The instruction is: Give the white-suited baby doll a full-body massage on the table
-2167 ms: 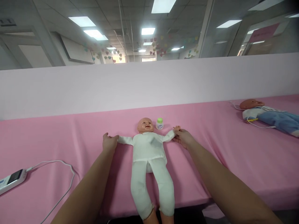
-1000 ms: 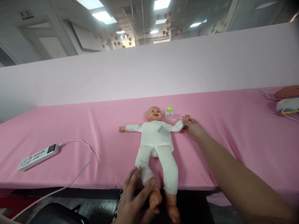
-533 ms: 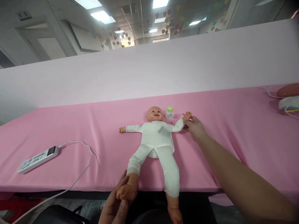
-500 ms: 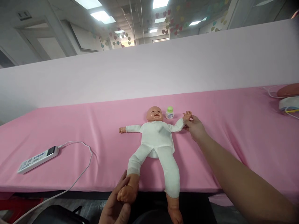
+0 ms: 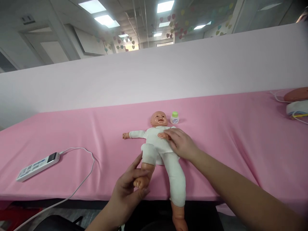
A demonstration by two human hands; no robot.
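A baby doll (image 5: 157, 141) in white clothes lies on its back on the pink cloth, its feet toward me. My left hand (image 5: 128, 187) is wrapped round the doll's foot on the left side, and that leg is bent with its knee raised. Across the doll's chest lies its arm from the right side, bent inward, with my right hand (image 5: 181, 142) closed on it near the wrist. The other arm stretches out to the left. The doll's second leg hangs past the table's front edge. Beside the head stands a small bottle (image 5: 174, 118) with a green cap.
A white power strip (image 5: 38, 166) with a cable lies on the left of the pink table (image 5: 110, 128). At the far right edge are a brown object (image 5: 297, 94) and a white bundle (image 5: 298, 107). A white partition (image 5: 144, 77) runs behind the table.
My right hand has brought the doll's arm inward from the right onto its chest. My left hand has moved up and forward with the foot, bending the leg at the knee.
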